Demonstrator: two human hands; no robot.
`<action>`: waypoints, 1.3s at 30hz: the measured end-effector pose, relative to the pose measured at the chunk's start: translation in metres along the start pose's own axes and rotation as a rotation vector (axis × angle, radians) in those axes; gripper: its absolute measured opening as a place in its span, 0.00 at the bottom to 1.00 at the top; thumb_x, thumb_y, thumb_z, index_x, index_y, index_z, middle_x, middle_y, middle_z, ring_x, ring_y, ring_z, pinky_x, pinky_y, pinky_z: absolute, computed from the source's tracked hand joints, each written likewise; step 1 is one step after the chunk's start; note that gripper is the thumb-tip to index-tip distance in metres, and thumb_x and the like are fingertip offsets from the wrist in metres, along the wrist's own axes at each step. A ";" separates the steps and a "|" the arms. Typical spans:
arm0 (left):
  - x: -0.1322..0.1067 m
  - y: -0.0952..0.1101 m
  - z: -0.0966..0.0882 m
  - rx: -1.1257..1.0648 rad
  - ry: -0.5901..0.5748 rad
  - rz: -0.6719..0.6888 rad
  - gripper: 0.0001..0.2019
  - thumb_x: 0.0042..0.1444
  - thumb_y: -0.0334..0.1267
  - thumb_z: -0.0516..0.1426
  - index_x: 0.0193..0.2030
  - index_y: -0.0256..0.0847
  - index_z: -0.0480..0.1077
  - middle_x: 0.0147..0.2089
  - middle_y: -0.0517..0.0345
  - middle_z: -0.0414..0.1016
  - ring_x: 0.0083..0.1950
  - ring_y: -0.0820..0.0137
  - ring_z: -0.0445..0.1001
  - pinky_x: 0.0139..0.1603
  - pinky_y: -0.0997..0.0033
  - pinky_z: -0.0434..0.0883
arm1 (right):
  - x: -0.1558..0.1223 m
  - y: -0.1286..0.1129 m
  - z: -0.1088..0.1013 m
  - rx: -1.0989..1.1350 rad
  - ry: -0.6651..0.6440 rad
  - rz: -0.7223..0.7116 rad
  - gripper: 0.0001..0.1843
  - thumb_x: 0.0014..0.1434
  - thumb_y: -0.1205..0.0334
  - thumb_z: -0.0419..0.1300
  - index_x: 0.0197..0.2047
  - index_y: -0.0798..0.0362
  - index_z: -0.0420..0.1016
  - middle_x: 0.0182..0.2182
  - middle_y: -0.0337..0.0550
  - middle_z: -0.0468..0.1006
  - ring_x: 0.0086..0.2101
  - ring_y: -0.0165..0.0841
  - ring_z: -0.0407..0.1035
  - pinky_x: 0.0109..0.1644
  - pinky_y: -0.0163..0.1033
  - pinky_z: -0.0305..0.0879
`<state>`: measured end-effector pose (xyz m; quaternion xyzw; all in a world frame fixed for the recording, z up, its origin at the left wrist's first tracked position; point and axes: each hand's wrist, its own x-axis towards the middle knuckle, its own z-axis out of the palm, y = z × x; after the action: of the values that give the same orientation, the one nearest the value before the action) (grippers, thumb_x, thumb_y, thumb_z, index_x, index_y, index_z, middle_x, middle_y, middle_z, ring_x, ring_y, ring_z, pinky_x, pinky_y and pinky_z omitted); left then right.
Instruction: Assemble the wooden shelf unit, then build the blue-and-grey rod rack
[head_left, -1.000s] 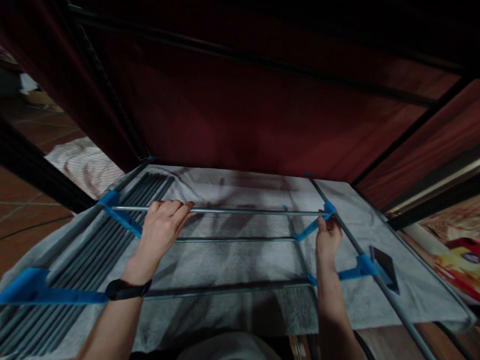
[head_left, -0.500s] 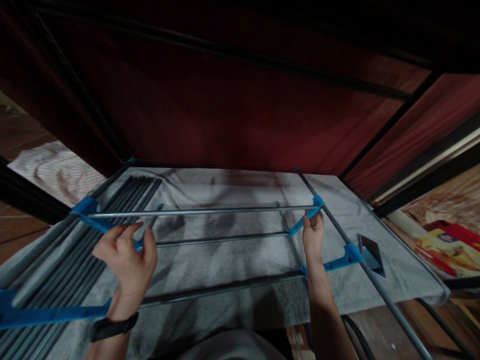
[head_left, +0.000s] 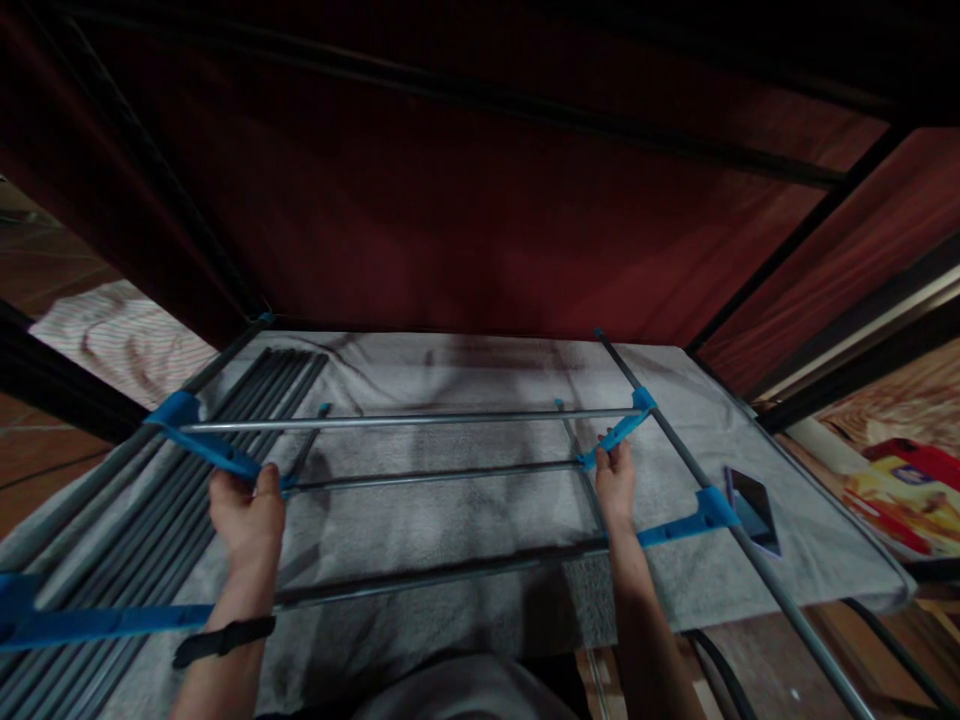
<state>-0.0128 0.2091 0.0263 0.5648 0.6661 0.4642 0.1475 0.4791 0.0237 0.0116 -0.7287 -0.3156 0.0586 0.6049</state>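
Note:
A frame of grey metal tubes and blue plastic brackets stands over a grey cloth. My left hand is closed around the lower end of the far left blue bracket. On the other side my right hand pinches the far right blue bracket from beneath. A metal crossbar spans these two brackets. Behind my wrists lies a lower tube, and the near left bracket and near right bracket are close to my forearms.
Several loose grey tubes lie side by side at the left on the grey cloth. A phone rests at the right. Dark red fabric rises behind the table. A red and yellow package sits at the far right.
My left hand has gone from spread fingers above the bracket to a grip on its lower end. My right hand has slid down its bracket, toward the lower end.

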 end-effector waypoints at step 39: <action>0.003 0.046 0.005 0.268 -0.060 -0.180 0.15 0.58 0.37 0.56 0.48 0.41 0.56 0.27 0.66 0.55 0.34 0.58 0.70 0.35 0.62 0.64 | 0.026 -0.006 0.006 -0.371 0.000 0.011 0.13 0.59 0.53 0.51 0.44 0.50 0.65 0.40 0.51 0.78 0.40 0.42 0.72 0.46 0.46 0.64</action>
<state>0.0181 0.2107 0.0604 0.5309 0.7655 0.3390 0.1315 0.4944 0.0428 0.0231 -0.8295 -0.3172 0.0028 0.4597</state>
